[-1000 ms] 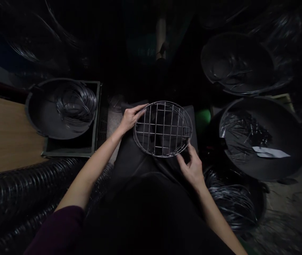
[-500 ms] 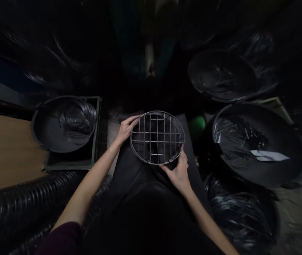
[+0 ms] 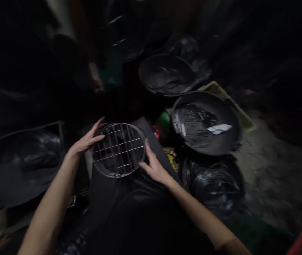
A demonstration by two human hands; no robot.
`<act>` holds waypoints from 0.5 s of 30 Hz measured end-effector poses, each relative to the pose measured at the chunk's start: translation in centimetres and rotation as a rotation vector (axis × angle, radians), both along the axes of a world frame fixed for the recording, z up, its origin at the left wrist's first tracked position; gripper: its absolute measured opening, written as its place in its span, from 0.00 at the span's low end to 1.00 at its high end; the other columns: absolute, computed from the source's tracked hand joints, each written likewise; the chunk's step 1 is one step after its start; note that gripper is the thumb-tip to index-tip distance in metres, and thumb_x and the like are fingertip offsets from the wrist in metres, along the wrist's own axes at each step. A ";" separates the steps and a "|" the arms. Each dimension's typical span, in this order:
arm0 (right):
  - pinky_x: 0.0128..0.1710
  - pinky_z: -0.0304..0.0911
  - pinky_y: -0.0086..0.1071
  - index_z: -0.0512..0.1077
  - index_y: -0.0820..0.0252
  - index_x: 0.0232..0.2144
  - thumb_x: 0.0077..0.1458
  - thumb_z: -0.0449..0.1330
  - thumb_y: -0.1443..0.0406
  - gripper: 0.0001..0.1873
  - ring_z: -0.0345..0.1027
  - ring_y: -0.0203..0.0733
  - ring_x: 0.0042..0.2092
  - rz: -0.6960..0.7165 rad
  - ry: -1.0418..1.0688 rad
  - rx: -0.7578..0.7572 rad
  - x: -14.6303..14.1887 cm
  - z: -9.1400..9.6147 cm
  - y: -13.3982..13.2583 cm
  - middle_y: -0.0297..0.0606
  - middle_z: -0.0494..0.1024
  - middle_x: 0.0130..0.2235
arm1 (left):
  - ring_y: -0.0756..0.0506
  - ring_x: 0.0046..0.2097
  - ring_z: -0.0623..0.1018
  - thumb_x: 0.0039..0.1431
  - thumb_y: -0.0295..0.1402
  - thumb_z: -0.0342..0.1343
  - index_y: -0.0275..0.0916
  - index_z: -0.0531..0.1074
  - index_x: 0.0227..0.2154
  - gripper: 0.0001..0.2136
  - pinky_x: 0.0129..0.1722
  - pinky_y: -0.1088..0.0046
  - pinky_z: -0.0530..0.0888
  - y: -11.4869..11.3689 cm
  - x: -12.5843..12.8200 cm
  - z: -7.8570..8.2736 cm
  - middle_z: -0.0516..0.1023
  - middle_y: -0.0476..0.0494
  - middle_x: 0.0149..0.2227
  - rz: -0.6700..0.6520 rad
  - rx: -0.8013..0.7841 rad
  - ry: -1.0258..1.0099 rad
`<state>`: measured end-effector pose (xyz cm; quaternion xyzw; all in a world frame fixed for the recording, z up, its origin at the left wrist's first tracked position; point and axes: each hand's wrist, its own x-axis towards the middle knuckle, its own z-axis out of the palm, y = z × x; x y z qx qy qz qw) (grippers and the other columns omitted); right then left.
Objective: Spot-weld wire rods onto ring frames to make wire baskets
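Note:
A round wire rack (image 3: 118, 150), with crossed bars inside a metal ring, lies over the dark cloth (image 3: 151, 141) on my lap. My left hand (image 3: 86, 140) is at its upper left rim, thumb and fingers spread apart, with the thumb tip overlapping the ring. At the right rim, my right hand (image 3: 155, 168) holds the ring between thumb and fingers. The far side of the rim under the bars is too dark to make out.
To the right stand a dark basin (image 3: 230, 113) with short wires and a white slip (image 3: 220, 129), another basin (image 3: 167, 72) behind, and a wire coil (image 3: 217, 187) nearer me. At left is a blurred basin (image 3: 10, 180). A green object (image 3: 163, 121) sits beyond the cloth.
The view has swung right, so the rack and basins appear further left. The rack has turned slightly. My left hand's fingers have spread away from the rim; my right hand stays on it.

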<state>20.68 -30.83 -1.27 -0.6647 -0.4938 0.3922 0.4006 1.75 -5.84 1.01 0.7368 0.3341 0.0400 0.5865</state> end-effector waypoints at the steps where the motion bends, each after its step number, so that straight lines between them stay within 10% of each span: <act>1: 0.65 0.40 0.44 0.34 0.55 0.67 0.56 0.55 0.49 0.47 0.36 0.45 0.67 0.003 0.031 0.009 0.5 -0.1 0.1 0.41 0.38 0.68 | 0.36 0.64 0.58 0.51 0.56 0.53 0.48 0.40 0.65 0.43 0.60 0.57 0.62 0.1 -0.1 0.2 0.51 0.40 0.66 0.020 -0.010 0.037; 5: 0.59 0.55 0.39 0.52 0.53 0.64 0.60 0.52 0.52 0.33 0.57 0.42 0.61 -0.176 -0.026 0.077 8.5 -0.6 -0.1 0.39 0.63 0.61 | 0.38 0.66 0.54 0.51 0.57 0.52 0.54 0.41 0.64 0.41 0.61 0.59 0.60 1.2 0.3 0.9 0.45 0.47 0.68 -0.057 -0.081 0.194; 9: 0.51 0.62 0.38 0.71 0.62 0.48 0.61 0.49 0.62 0.18 0.68 0.43 0.49 -0.612 -0.478 -0.224 21.6 -2.7 0.2 0.43 0.75 0.48 | 0.40 0.66 0.54 0.50 0.56 0.53 0.51 0.49 0.63 0.38 0.61 0.62 0.60 1.6 1.9 2.4 0.48 0.48 0.67 -0.072 -0.103 0.314; 15: 0.51 0.57 0.40 0.73 0.66 0.35 0.48 0.61 0.71 0.09 0.66 0.49 0.47 -0.584 -0.603 -0.433 30.8 -8.1 1.1 0.51 0.75 0.43 | 0.37 0.55 0.72 0.36 0.62 0.57 0.61 0.42 0.62 0.49 0.47 0.63 0.77 0.5 0.5 6.8 0.67 0.49 0.58 0.160 0.277 0.398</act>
